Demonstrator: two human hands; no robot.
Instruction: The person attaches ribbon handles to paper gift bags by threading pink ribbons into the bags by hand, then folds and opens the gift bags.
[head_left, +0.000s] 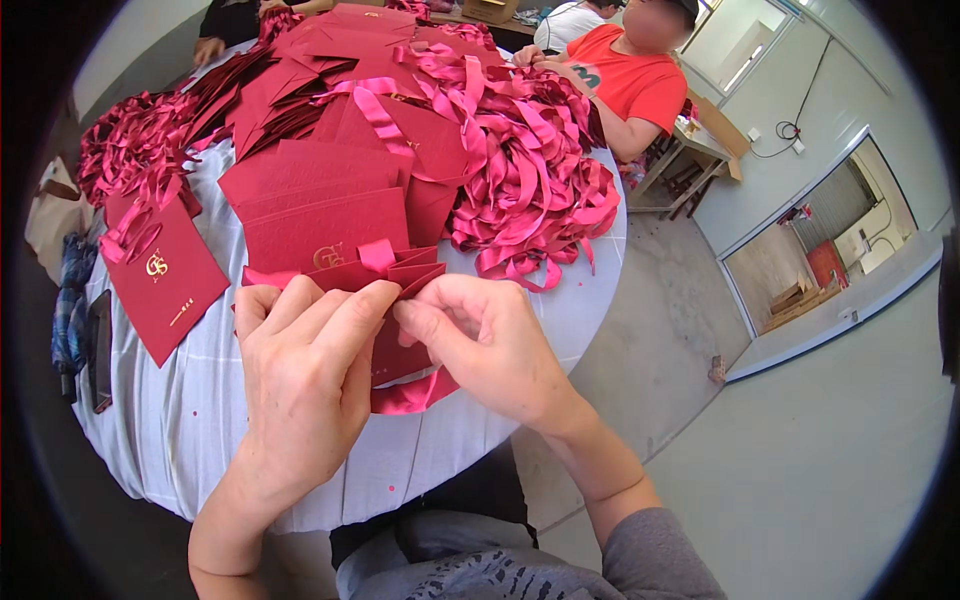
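A dark red paper gift bag (400, 363) is between my two hands at the near side of the round table. My left hand (305, 375) is closed over its upper edge, fingertips curled down at the folded rim. At the right end of that rim, my right hand (490, 345) pinches thumb against fingers. A pink satin ribbon (415, 393) loops out below the bag, and more of it shows above the rim. My fingers hide the exact point where ribbon and paper meet. Just behind lie overlapping red bags (320, 180), flat and stacked.
A large heap of pink ribbons (530, 190) lies on the right, another ribbon pile (135, 145) on the left. One red bag with ribbon (165, 280) rests near a phone (100, 350) and a folded umbrella (72, 310). Across the table sits a person in a red shirt (620, 80).
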